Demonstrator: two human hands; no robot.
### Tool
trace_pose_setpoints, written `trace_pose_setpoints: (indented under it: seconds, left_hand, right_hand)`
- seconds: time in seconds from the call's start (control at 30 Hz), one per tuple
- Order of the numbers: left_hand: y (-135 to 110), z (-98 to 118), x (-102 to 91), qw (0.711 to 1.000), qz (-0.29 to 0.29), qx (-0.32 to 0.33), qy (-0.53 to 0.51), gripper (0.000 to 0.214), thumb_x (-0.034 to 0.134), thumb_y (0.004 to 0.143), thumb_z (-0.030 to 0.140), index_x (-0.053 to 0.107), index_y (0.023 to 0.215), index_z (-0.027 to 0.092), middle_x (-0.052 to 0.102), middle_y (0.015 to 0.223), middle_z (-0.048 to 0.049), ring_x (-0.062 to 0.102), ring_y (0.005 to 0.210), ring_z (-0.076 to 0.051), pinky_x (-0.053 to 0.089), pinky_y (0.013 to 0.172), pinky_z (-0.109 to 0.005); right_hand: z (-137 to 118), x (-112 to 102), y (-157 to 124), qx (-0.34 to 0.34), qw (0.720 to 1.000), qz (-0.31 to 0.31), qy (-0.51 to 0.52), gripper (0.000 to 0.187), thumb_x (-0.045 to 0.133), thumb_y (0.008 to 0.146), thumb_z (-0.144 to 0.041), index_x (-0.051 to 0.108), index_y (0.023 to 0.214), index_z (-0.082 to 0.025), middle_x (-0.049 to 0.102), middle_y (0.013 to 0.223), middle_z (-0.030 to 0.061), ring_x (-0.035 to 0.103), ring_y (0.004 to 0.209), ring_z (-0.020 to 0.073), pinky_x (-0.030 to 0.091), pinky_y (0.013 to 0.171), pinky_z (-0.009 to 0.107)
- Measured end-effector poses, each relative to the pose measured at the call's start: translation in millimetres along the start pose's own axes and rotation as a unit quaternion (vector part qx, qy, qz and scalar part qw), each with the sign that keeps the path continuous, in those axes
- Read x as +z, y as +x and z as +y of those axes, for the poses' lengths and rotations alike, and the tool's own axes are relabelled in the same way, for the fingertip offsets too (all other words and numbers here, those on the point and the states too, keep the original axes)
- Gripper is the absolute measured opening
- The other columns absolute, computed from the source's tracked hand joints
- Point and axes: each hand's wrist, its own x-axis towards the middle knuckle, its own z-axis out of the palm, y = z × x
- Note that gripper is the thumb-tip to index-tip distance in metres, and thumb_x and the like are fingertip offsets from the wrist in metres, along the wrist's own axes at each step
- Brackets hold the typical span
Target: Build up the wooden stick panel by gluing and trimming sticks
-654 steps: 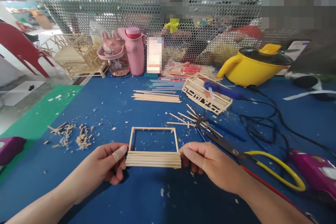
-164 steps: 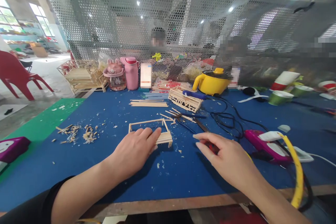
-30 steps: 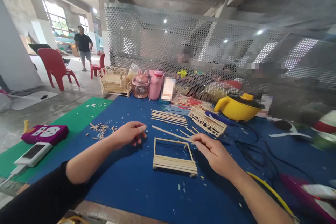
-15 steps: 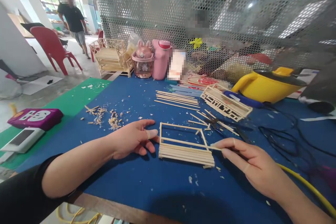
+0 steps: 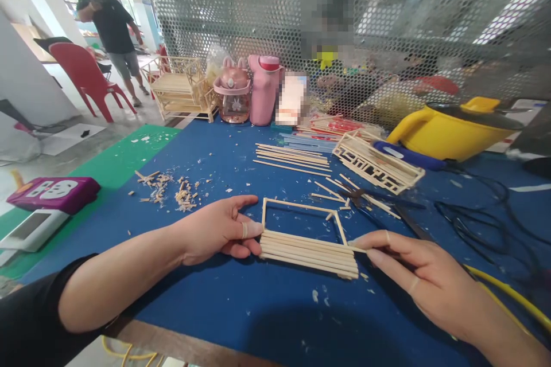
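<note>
A small frame of pale wooden sticks (image 5: 301, 205) lies on the blue tabletop, its near part covered by a row of sticks laid side by side. My left hand (image 5: 236, 229) is at the frame's left edge. Its thumb tip touches the stick ends there, and its fingers are apart. My right hand (image 5: 413, 275) pinches the right end of a thin wooden stick (image 5: 358, 249) between thumb and forefinger. That stick lies against the far side of the row, by the frame's right upright. A short stick piece (image 5: 330, 216) sits in the frame's far right corner.
Pliers (image 5: 356, 196) and loose sticks (image 5: 293, 159) lie beyond the frame. Behind them are a slatted stick panel (image 5: 379, 163), a yellow pot (image 5: 460, 132), pink bottles (image 5: 263, 92) and a perforated metal screen (image 5: 258, 6). Offcuts (image 5: 185, 195) are scattered leftward. A person (image 5: 114, 28) stands far left.
The stick in my right hand has come down against the row, closing the gap there. My left thumb now touches the frame's edge. The person at the back has come nearer and raised an arm.
</note>
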Motion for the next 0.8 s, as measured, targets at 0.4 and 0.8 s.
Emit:
trace_pose_setpoints:
  seconds: [0.4, 0.8]
  left_hand:
    - [0, 0, 3.5, 1.000, 0.020, 0.003, -0.002, 0.064, 0.055, 0.089, 0.009, 0.023, 0.145, 0.014, 0.062, 0.057, 0.0025, 0.057, 0.044, -0.005, 0.046, 0.043, -0.010]
    - [-1, 0, 5.1, 0.999, 0.031, 0.017, -0.006, 0.061, 0.054, 0.090, 0.008, 0.025, 0.143, 0.013, 0.058, 0.052, 0.0048, 0.052, 0.041, -0.004, 0.042, 0.040, -0.010]
  right_hand:
    - [-1, -1, -3, -0.029, 0.999, 0.008, -0.031, 0.022, 0.051, 0.087, -0.041, 0.068, 0.085, -0.028, 0.073, 0.080, -0.0005, 0.068, 0.073, 0.0182, 0.054, 0.069, 0.027]
    - [-15, -6, 4, -0.051, 0.997, -0.028, -0.058, 0.018, 0.050, 0.088, -0.033, 0.067, 0.084, -0.027, 0.072, 0.081, -0.0012, 0.067, 0.072, 0.0164, 0.051, 0.067, 0.026]
